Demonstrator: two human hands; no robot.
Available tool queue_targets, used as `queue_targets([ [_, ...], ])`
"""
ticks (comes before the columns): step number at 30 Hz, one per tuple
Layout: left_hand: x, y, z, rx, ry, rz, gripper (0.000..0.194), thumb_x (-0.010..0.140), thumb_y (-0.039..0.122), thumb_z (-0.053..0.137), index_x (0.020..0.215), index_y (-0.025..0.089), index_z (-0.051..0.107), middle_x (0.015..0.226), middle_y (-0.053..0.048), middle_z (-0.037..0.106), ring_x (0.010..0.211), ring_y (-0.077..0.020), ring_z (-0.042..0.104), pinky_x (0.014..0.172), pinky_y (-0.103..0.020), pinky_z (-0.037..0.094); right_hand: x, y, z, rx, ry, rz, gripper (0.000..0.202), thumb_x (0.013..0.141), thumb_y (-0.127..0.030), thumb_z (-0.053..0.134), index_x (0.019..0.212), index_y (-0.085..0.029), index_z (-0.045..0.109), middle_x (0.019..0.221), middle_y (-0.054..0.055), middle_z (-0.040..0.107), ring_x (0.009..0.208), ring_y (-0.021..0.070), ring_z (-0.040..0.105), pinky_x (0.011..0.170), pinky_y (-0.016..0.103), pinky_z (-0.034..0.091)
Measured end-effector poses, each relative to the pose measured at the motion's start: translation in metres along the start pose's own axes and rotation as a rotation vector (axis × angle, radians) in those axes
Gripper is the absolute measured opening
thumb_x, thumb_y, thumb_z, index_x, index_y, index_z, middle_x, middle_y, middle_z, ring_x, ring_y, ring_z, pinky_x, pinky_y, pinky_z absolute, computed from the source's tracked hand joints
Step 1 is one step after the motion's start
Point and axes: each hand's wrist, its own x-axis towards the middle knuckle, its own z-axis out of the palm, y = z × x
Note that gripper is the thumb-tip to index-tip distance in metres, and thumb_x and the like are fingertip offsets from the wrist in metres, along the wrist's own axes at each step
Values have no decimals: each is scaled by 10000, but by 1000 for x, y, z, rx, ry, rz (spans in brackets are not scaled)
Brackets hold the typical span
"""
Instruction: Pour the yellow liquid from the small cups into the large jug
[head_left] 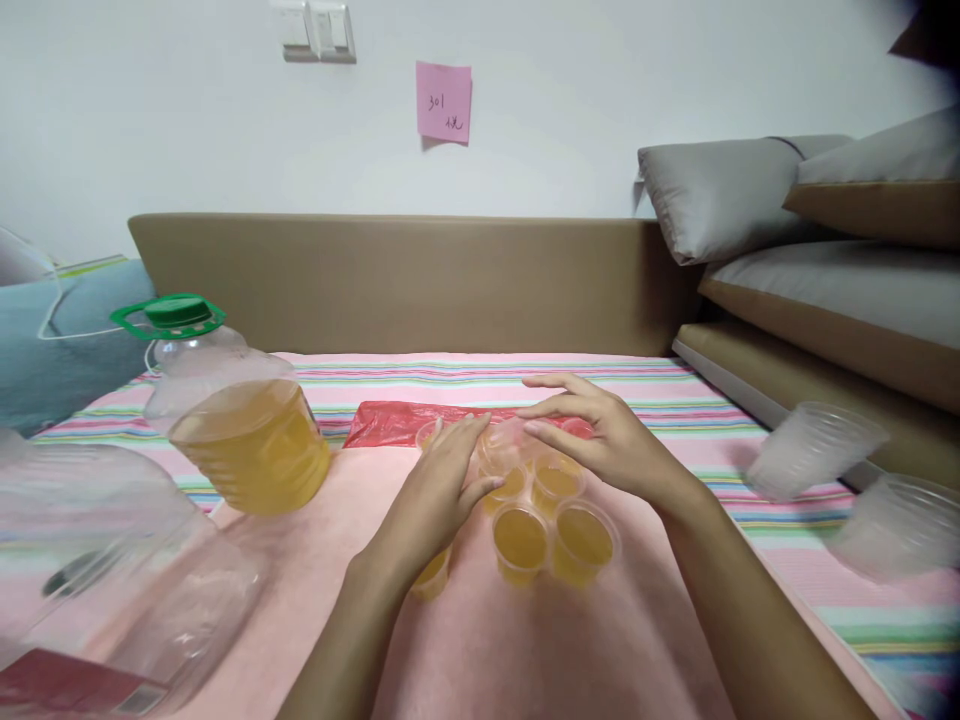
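Several clear plastic cups of yellow liquid stand close together on a pink cloth (322,580); the front two are a left cup (520,540) and a right cup (583,540). Over the left side of the group reaches my left hand (450,480), fingers stretched out and thumb apart, partly hiding a cup (431,578) below it. My right hand (600,430) hovers at the right rear of the group with fingers spread. Between my fingertips is a blurred clear cup (501,447); whether either hand touches it I cannot tell. A red plastic bag (386,424) lies behind the cups.
At left stands a big bottle of yellow liquid (255,445) with a green cap, behind a clear, blurred bottle (180,580) with a red label. Two stacks of clear cups, a rear one (814,450) and a front one (900,525), lie at right beside piled cushions (840,290).
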Motion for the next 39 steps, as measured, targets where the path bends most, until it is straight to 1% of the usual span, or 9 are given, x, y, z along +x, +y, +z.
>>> queue_targets([
  [5,1,3,-1,-19,0,-37,656,998,424,646,1570,245,380,1630,-114,474,1535,-297,408,1256,-521,355,0,0,1,88,39,34,661,889,-452,785,1497,-437,526,1547,45,505,1258,268,660,1089,529,553],
  [9,1,2,-2,-25,8,-40,655,1007,452,628,1575,253,369,1643,-108,456,1541,-294,395,1258,-536,346,-1,-1,1,95,44,83,589,888,-482,780,1436,-391,585,1579,57,475,1267,267,653,1085,525,558],
  [13,1,0,-1,-6,6,-27,630,1013,443,622,1566,256,385,1633,-107,472,1547,-294,387,1272,-536,321,0,-3,-1,12,9,56,307,928,-498,727,1182,-327,749,1517,58,550,1360,289,583,1106,513,537],
  [19,2,0,1,-9,5,-42,654,1000,423,651,1566,221,392,1635,-108,470,1538,-280,401,1270,-510,335,0,1,1,1,-2,51,382,960,-494,688,1326,-386,692,1576,39,502,1380,287,572,1164,552,480],
  [23,3,1,0,-25,16,-54,661,993,412,667,1565,219,398,1644,-99,458,1541,-274,395,1271,-499,336,0,0,2,94,96,67,703,981,-510,651,1610,-452,342,1662,65,398,1319,271,625,1123,557,518],
  [27,2,0,-1,-39,21,-37,641,997,410,659,1555,213,412,1627,-100,483,1528,-269,416,1284,-506,309,-1,-3,1,29,-29,71,513,976,-507,660,1475,-436,565,1589,31,508,1417,299,548,1192,566,446],
  [31,1,1,-1,-78,21,-69,656,1003,445,642,1567,220,394,1643,-95,462,1543,-264,395,1281,-495,320,-1,-3,3,125,41,122,799,979,-482,664,1645,-463,223,1651,54,428,1310,269,638,1103,532,541],
  [35,1,3,-1,-120,6,-98,673,1005,481,627,1579,233,378,1656,-92,442,1551,-267,381,1271,-493,336,1,-1,5,85,-30,92,433,970,-450,673,1386,-330,648,1424,63,655,1189,255,691,1038,480,582],
  [39,1,3,-1,-126,16,-105,688,981,459,665,1569,238,386,1633,-95,469,1523,-273,420,1254,-499,358,0,0,6,99,-26,68,475,952,-361,691,1417,-336,600,1399,52,655,1176,226,686,1034,441,582],
])
